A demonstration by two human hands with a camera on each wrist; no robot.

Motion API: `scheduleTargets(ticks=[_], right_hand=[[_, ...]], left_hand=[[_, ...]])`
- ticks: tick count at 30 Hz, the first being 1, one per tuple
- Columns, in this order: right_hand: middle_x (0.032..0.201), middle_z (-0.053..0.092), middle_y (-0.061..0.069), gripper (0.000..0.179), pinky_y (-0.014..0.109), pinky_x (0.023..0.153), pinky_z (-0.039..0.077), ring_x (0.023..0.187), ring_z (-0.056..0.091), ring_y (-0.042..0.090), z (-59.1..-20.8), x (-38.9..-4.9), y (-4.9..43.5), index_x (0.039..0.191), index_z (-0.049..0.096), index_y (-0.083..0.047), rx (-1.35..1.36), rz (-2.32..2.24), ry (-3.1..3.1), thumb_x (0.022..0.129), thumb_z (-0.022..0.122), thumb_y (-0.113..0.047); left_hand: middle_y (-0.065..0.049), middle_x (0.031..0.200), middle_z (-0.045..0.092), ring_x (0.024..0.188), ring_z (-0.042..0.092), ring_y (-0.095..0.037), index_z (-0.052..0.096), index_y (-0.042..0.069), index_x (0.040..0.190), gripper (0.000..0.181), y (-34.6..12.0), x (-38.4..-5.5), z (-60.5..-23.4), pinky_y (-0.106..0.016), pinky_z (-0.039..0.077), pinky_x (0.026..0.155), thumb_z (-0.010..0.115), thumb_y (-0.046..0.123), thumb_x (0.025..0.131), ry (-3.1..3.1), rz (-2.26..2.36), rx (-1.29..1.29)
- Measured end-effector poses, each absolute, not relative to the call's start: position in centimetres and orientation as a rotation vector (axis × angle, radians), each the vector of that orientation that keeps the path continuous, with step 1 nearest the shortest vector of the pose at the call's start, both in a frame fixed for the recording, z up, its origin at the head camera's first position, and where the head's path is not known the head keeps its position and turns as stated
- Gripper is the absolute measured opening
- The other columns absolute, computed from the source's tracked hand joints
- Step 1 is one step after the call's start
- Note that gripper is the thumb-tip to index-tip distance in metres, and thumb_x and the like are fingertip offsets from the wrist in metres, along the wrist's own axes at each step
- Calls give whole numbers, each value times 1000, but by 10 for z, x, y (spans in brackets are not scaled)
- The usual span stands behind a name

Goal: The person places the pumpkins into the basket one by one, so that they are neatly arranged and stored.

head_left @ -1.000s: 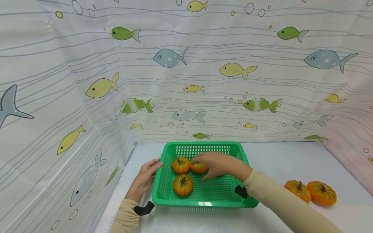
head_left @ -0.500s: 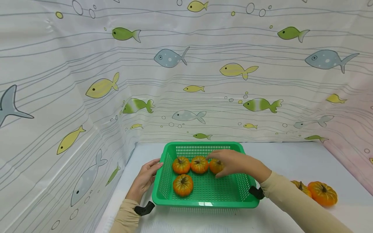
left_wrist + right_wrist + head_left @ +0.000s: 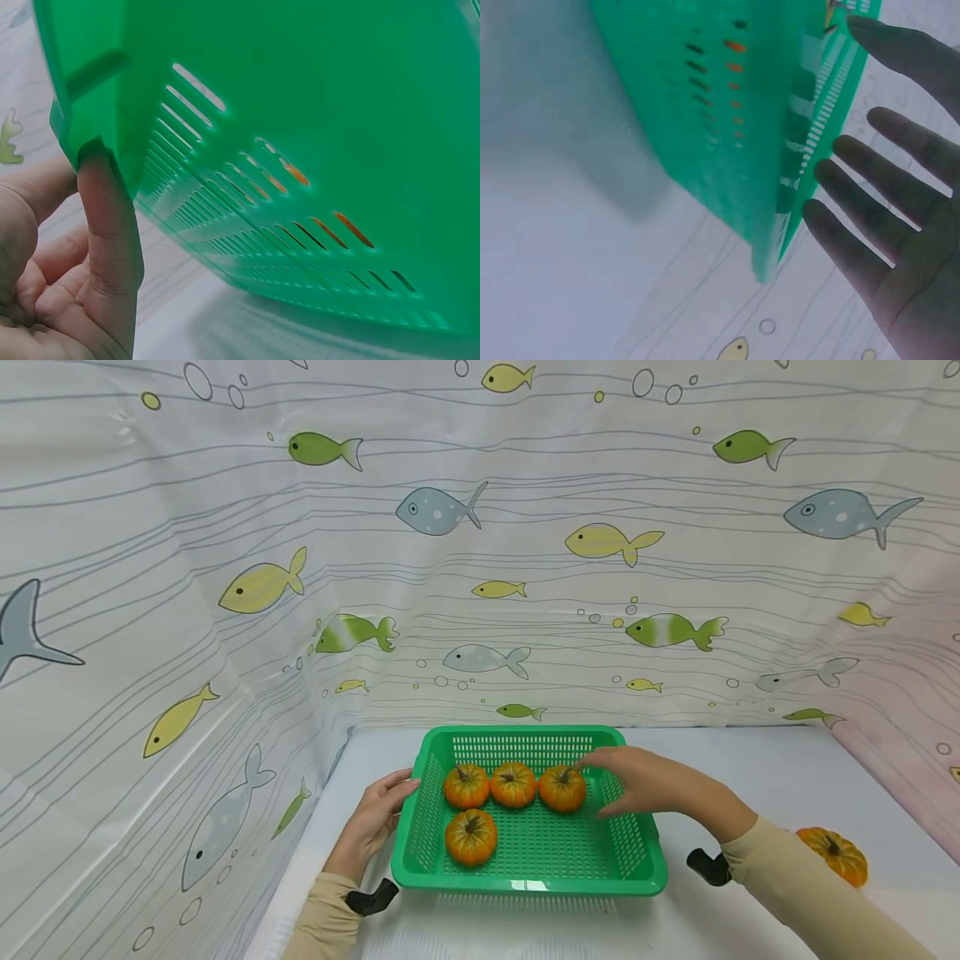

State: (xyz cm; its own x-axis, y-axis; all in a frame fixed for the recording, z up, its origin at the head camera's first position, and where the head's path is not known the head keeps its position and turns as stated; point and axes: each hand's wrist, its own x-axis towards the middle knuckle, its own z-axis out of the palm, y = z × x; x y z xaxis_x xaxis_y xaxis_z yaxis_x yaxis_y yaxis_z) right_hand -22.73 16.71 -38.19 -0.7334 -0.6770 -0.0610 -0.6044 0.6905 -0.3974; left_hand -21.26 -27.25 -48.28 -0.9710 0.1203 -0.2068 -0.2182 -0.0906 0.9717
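Observation:
A green plastic basket (image 3: 525,885) with slotted sides holds several small orange pumpkins. Three pumpkins, among them the middle one (image 3: 513,785) and the right one (image 3: 562,789), form a back row; another pumpkin (image 3: 471,837) sits in front of the left one. At the basket's left rim my left hand (image 3: 373,818) grips the edge; the left wrist view has a fingertip (image 3: 96,150) up against it. My right hand (image 3: 652,783) hovers over the basket's right side, holding nothing, fingers spread in the right wrist view, just right of the right pumpkin.
On the white table at the right lies a pumpkin (image 3: 834,854), partly behind the right sleeve (image 3: 825,885). A fish-printed curtain (image 3: 570,668) rises behind the basket and along the left side.
My right hand has moved right from over the middle of the basket, uncovering the middle and right pumpkins. Its sleeve now hides one table pumpkin. My left hand stays in place.

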Motion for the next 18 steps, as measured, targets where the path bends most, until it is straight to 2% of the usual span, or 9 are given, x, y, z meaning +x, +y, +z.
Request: scheduleTargets(ticks=[12, 18], right_hand=[[143, 64, 9, 67, 59, 105, 55, 132, 59, 37, -386, -218, 207, 139, 63, -15, -951, -599, 2735, 81, 90, -34], [140, 65, 8, 73, 59, 102, 56, 129, 60, 36, -387, -216, 224, 140, 62, -13, -906, -632, 2747, 79, 89, -43]], left_hand=[[3, 111, 73, 92, 77, -10, 40, -3, 153, 56, -273, -212, -484, -28, 66, 80, 61, 16, 105, 1949, 2165, -91], [3, 111, 73, 92, 77, -10, 41, -3, 153, 56, -272, -212, -484, -28, 66, 81, 61, 17, 105, 1952, 2165, -95]])
